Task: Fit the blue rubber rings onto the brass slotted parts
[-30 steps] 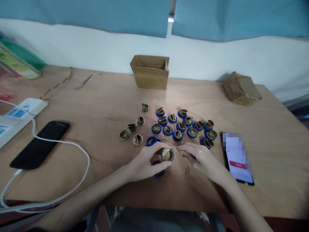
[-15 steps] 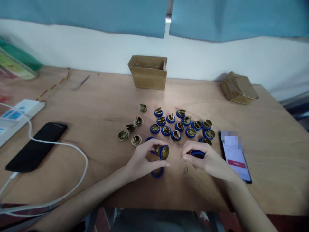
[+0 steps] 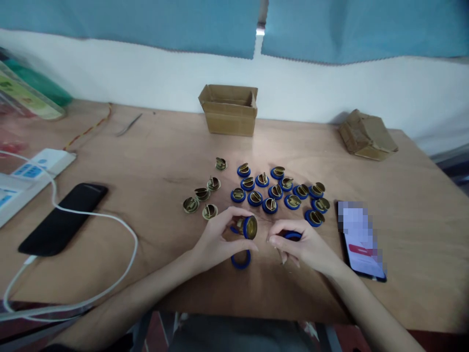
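Note:
My left hand (image 3: 216,240) grips a round brass-coloured metal fitting (image 3: 250,228) with a blue ring around its rim, its hollow face turned to the right. Close by on the right, my right hand (image 3: 298,242) has its fingertips pinched together; a blue ring (image 3: 293,235) shows within its curled fingers. Another blue ring (image 3: 241,259) lies on the table just below my left hand. Beyond both hands sit several brass fittings with blue rings (image 3: 270,205). To their left are several fittings without blue rings (image 3: 210,211).
An open cardboard box (image 3: 230,120) stands at the back, with a crumpled cardboard piece (image 3: 366,134) to its right. A lit phone (image 3: 361,244) lies right of my right hand. On the left are a black phone (image 3: 62,220), a white cable (image 3: 120,225) and a power strip (image 3: 40,168).
My right hand has moved left, closer to the fitting in my left hand. The whole view has shifted slightly. My left hand still holds the fitting.

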A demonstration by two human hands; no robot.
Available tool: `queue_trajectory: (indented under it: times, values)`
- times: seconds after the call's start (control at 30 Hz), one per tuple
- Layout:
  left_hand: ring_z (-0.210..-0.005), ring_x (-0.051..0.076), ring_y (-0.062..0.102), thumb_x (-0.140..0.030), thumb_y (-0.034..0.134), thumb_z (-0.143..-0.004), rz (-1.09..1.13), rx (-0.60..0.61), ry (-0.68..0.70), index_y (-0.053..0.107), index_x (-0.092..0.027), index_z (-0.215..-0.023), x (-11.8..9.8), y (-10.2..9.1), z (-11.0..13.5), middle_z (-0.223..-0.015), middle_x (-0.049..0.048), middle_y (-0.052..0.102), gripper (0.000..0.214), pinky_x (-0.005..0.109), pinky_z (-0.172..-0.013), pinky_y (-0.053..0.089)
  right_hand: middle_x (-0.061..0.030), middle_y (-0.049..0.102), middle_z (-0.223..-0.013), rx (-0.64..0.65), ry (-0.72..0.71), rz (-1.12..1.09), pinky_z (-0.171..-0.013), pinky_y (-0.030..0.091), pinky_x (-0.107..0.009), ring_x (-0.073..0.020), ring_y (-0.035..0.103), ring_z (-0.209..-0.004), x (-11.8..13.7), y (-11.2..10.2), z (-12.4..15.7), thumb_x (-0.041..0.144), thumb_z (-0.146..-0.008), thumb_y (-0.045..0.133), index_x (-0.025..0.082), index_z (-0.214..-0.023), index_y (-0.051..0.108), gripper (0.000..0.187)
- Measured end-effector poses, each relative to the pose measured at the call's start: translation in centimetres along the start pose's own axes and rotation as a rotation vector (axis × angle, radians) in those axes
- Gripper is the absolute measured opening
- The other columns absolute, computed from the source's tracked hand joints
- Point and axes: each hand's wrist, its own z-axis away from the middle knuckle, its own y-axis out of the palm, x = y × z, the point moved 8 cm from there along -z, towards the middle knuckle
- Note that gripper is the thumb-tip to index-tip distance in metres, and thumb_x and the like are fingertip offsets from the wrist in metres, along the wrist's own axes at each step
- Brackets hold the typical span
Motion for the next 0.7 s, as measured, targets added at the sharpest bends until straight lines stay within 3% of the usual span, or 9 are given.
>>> queue_trajectory:
  times: [0.07,0.23,0.4,0.7]
  values:
    - [-0.087,0.017,0.07,-0.032,0.089,-0.072,0.016,0.008,-0.009,0.065,-0.021,-0.115,0.1,0.0,0.0,-0.098,0.0038,0.071,0.051,0.025,-0.079,0.058,0.0035,0.061,-0.05,0.058,0.053,-0.087,-0.032,0.031,-0.016,-0.0097,0.055,-0.037,-0.5,0.5,0.2,0.047,-0.088,0.073,0.018,-0.082,0.068,0.03]
    - [-0.087,0.016,0.069,-0.033,0.089,-0.073,0.007,0.07,-0.041,0.065,-0.022,-0.117,0.2,0.6,0.1,-0.1,0.0035,0.071,0.051,0.025,-0.079,0.057,-0.0067,0.078,-0.082,0.132,0.015,-0.233,-0.029,0.027,-0.014,-0.01,0.065,-0.044,0.1,0.2,0.6,0.046,-0.091,0.071,0.017,-0.084,0.065,0.03]
    - [-0.09,0.018,0.069,-0.038,0.088,-0.073,-0.056,0.109,-0.079,0.065,-0.021,-0.117,0.7,1.1,0.6,-0.099,0.0044,0.071,0.053,0.027,-0.081,0.055,-0.0035,0.074,-0.081,0.127,-0.069,-0.174,-0.034,0.03,-0.015,-0.0042,0.057,-0.043,1.3,0.0,0.4,0.043,-0.094,0.069,0.016,-0.085,0.066,0.028]
    - [-0.088,0.019,0.07,-0.039,0.088,-0.073,-0.068,0.144,-0.057,0.065,-0.02,-0.113,0.6,1.6,0.6,-0.097,0.0041,0.074,0.05,0.028,-0.08,0.055,0.0008,0.064,-0.075,0.217,-0.041,-0.121,-0.038,0.033,-0.016,-0.0048,0.051,-0.048,0.9,2.2,0.1,0.046,-0.095,0.066,0.017,-0.085,0.059,0.031]
